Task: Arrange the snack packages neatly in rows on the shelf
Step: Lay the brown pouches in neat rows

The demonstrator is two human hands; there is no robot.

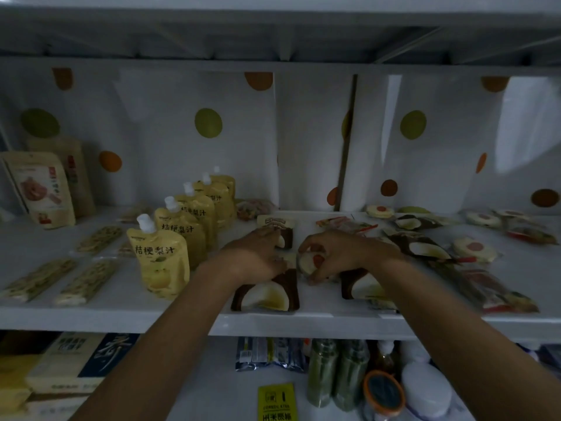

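A: Where's the round packet?
B: Mid-shelf, pinched in the right hand. Just beside it, the left hand lies flat on 1 brown package.

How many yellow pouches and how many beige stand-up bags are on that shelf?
Yellow pouches: 5
Beige bags: 2
Total: 7

The view is dim and soft, with muted colours. A pale patch of light lies on the spotted backing at upper right, perhaps from that side. The shelf edge bows near the corners.
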